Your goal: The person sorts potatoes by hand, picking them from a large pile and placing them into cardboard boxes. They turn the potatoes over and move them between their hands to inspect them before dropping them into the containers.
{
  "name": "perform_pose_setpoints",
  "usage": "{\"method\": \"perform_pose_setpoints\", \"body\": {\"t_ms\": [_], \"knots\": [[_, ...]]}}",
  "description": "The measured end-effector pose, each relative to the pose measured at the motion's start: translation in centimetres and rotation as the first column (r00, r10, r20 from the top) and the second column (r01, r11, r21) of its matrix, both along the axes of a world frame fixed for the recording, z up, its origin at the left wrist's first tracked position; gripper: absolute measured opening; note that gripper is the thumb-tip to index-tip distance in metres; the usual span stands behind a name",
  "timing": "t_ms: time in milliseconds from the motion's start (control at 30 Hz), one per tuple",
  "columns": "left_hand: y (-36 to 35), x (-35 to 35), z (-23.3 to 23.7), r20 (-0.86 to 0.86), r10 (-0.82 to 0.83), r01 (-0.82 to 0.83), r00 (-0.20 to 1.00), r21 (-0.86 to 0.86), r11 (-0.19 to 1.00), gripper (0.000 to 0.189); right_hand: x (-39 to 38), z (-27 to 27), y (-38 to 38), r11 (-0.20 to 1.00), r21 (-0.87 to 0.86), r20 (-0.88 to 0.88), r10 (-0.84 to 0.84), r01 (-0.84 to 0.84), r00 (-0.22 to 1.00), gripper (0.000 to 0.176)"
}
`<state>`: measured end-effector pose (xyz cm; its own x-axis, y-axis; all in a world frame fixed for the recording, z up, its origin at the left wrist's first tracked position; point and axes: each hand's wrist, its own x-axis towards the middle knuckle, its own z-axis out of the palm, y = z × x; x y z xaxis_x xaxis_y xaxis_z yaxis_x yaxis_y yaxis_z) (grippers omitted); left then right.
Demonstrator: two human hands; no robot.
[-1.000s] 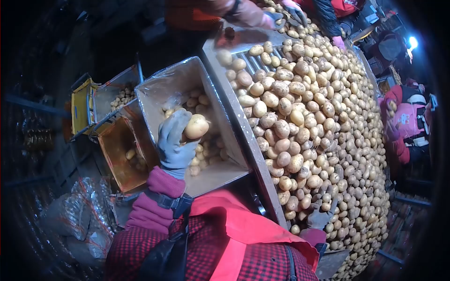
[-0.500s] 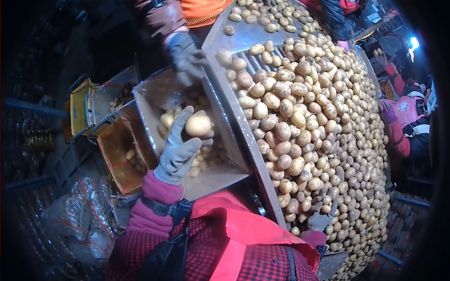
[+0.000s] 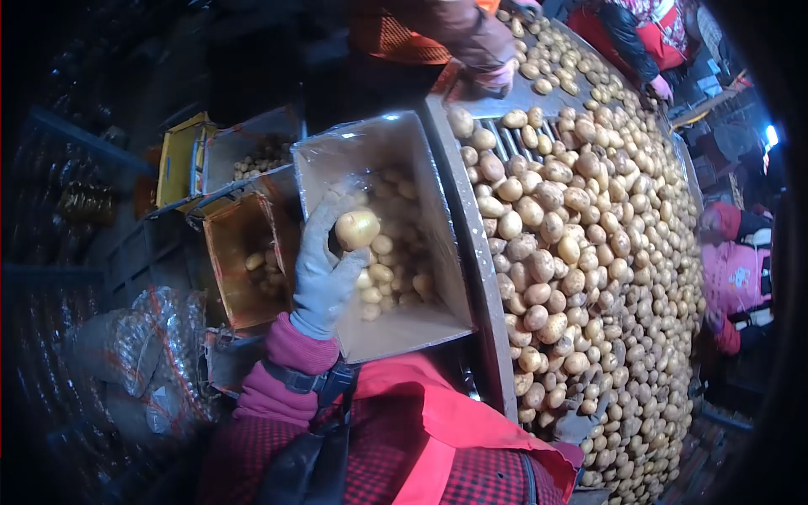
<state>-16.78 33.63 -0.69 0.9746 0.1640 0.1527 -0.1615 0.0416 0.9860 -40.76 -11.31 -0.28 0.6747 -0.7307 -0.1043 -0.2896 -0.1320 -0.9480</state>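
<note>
My left hand [image 3: 321, 282], in a grey glove, is closed around a large pale potato [image 3: 358, 229]. It is above a lined cardboard box [image 3: 396, 335] that has several potatoes [image 3: 380, 276] lying in its bottom. My right hand [image 3: 577, 421], gloved in grey too, rests low on the broad heap of potatoes [image 3: 589, 244] on the sorting table. Its fingers are spread among the potatoes, and nothing shows in its grip.
The table's raised edge [image 3: 481, 278] runs between box and heap. Metal rollers [image 3: 518, 141] show at its far end. More boxes [image 3: 225, 290] and filled net bags [image 3: 151, 353] are at left. A co-worker's hand [image 3: 497, 77] is at the far edge; other people stand across the table.
The view has shifted, so the table and box appear farther right. My left hand, still holding the potato, sits lower over the box. The co-worker's hand has left the box for the table edge.
</note>
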Motion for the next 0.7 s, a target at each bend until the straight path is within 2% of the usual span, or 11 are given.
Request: {"method": "perform_pose_setpoints", "body": {"t_ms": [33,133,233,267,400,500,567,633,700], "knots": [[0.4,-0.1,-0.6,0.051,0.034,-0.037,0.998,0.069,0.997,0.082,0.2,-0.1,0.1,1.0,-0.007,-0.003,-0.004,0.004,1.0,0.075],[1.6,-0.4,-1.2,0.034,0.097,-0.097,0.995,-0.004,0.995,0.072,1.2,-0.5,0.5,1.0,-0.019,-0.014,-0.017,0.017,1.0,0.075],[3.3,-1.0,-1.0,-0.3,0.223,-0.317,0.928,-0.318,0.893,0.063,2.9,-1.1,1.0,0.999,-0.031,-0.026,-0.027,0.026,0.999,0.075],[4.2,-0.9,-2.5,-0.287,0.3,-0.389,0.91,-0.332,0.86,0.059,3.4,-1.3,1.1,0.999,-0.033,-0.033,-0.03,0.029,0.999,0.075],[8.5,-1.4,-3.3,-0.393,0.467,-0.596,0.792,-0.33,0.732,0.059,4.9,-1.5,1.6,0.999,-0.036,-0.044,-0.032,0.03,0.999,0.075],[15.3,0.7,-5.2,-0.353,0.548,-0.651,0.758,-0.377,0.658,0.066,5.6,-1.5,1.9,0.999,-0.033,-0.041,-0.032,0.031,0.999,0.075],[21.0,4.1,-4.5,-0.179,0.639,-0.656,0.748,-0.347,0.671,0.075,5.9,-1.5,2.2,0.999,-0.031,-0.037,-0.031,0.03,0.999,0.075],[26.2,7.5,-2.5,0.025,0.742,-0.742,0.67,0.045,0.669,0.08,6.0,-1.5,2.3,0.999,-0.031,-0.039,-0.03,0.028,0.999,0.075],[29.2,9.1,-3.7,0.049,0.759,-0.757,0.649,0.144,0.638,0.081,5.6,-1.3,2.3,0.999,-0.029,-0.024,-0.038,0.037,0.999,0.075]]}}
